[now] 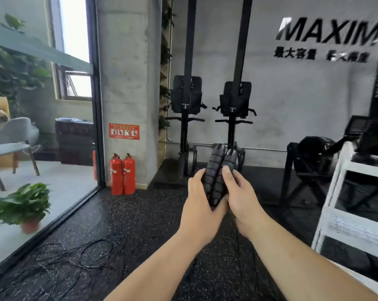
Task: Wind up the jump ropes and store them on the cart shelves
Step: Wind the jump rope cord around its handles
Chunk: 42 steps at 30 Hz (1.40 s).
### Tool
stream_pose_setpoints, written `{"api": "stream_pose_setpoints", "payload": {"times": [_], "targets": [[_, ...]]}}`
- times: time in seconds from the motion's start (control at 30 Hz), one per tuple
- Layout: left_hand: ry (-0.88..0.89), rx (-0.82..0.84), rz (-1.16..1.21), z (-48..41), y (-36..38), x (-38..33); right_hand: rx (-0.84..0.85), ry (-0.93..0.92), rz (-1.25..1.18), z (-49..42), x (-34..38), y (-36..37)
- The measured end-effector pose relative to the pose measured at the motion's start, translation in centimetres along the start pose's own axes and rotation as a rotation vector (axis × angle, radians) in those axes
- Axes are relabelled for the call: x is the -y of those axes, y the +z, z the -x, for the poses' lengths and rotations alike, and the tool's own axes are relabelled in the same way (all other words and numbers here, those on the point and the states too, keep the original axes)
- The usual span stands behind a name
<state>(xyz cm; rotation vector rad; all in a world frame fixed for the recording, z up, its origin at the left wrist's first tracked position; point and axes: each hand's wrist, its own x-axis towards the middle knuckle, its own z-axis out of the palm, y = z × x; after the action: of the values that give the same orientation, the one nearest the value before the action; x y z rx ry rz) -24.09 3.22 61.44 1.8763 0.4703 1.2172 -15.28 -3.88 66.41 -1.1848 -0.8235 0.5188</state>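
Observation:
Two black ribbed jump rope handles [218,170] stand side by side, upright, in front of me at chest height. My left hand [200,199] grips the left handle and my right hand [240,193] grips the right one, thumb laid up along it. A thin black cord [238,240] hangs down from below my hands toward the floor. More black rope [90,255] lies in loose tangled loops on the dark speckled floor at lower left. The white cart [344,216] with its shelves stands at the right edge, blurred.
Two red fire extinguishers [123,174] stand by a concrete pillar [127,83]. Two black upright machines [209,109] line the back wall. A black fan bike [314,157] sits beside the cart. A glass wall [42,127] runs along the left, a potted plant [25,207] behind it.

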Motion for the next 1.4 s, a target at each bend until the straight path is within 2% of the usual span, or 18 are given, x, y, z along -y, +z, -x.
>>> {"api": "stream_pose_setpoints", "payload": {"times": [0.1, 0.33, 0.5, 0.73, 0.87, 1.0, 1.27, 1.4], "targets": [[-0.062, 0.046, 0.109, 3.6, 0.8, -0.4, -0.055, -0.030, 0.052, 3.2, -0.5, -1.6], [-0.136, 0.135, 0.156, 9.4, 3.2, 1.5, -0.142, -0.002, 0.100, 8.3, -3.9, -4.7], [-0.213, 0.196, 0.185, 11.5, 4.9, 3.3, -0.125, 0.083, 0.097, 9.2, -7.3, -7.0], [-0.393, 0.227, 0.047, 12.2, 7.2, 6.7, -0.107, 0.112, 0.179, 8.3, -12.6, -9.8], [-0.510, 0.337, -0.047, 12.3, 9.0, 9.4, -0.087, 0.126, 0.210, 8.7, -16.8, -11.8], [-0.527, 0.390, -0.099, 12.3, 10.6, 12.2, -0.088, 0.217, 0.226, 7.1, -19.2, -12.6], [-0.472, 0.443, -0.108, 11.0, 11.6, 14.3, 0.021, 0.251, 0.441, 3.9, -19.5, -15.3], [-0.421, 0.449, -0.226, 9.8, 11.6, 15.4, 0.057, 0.306, 0.446, 2.3, -19.6, -16.1]]}}
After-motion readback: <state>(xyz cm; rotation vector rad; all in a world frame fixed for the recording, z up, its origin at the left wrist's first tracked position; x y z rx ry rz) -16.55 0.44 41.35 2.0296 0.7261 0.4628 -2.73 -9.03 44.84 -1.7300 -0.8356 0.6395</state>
